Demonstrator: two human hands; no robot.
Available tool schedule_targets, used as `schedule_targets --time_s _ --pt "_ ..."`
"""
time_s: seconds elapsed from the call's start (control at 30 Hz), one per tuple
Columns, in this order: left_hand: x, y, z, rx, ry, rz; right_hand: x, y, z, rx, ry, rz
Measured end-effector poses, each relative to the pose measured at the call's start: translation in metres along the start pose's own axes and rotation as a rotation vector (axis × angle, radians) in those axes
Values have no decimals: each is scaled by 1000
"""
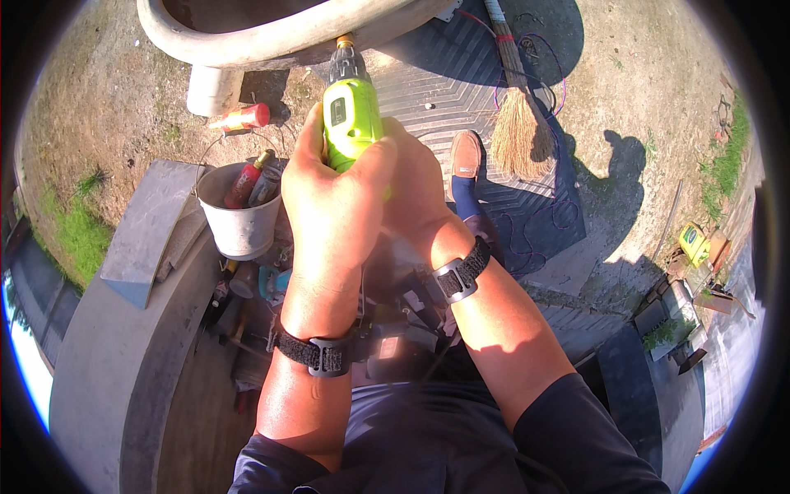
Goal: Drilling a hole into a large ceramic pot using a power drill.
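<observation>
Both the left hand point(333, 206) and right hand point(411, 193) have fingers clenched around the green cordless drill point(351, 111), bit touching the pale curved tub rim point(271, 37). Drilling seems underway; next needs steady pressure.

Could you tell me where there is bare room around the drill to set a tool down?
The ribbed grey mat is free between the green drill, the broom and the shoe. The flat grey slab left of the bucket is bare too. Below the bucket it is crowded with tools. Both the left hand and right hand grip the drill.
</observation>
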State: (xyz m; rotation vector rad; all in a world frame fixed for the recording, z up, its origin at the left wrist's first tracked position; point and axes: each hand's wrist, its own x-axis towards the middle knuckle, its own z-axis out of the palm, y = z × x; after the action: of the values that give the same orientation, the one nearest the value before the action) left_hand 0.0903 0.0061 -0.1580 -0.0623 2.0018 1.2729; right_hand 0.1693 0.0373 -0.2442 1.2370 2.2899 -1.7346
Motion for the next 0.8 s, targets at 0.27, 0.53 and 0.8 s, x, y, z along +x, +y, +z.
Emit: schedule_targets --time_s 0.27,0.53,0.8 --pt "-1 6 -1 20 -44 -57 1 1 0 -7 4 -13" --pt "0 1 0 -2 -8 7 0 1 1 6 16 -16" --pt "-2 6 -1 13 -40 -47 1 -1 -1 6 -16 17"
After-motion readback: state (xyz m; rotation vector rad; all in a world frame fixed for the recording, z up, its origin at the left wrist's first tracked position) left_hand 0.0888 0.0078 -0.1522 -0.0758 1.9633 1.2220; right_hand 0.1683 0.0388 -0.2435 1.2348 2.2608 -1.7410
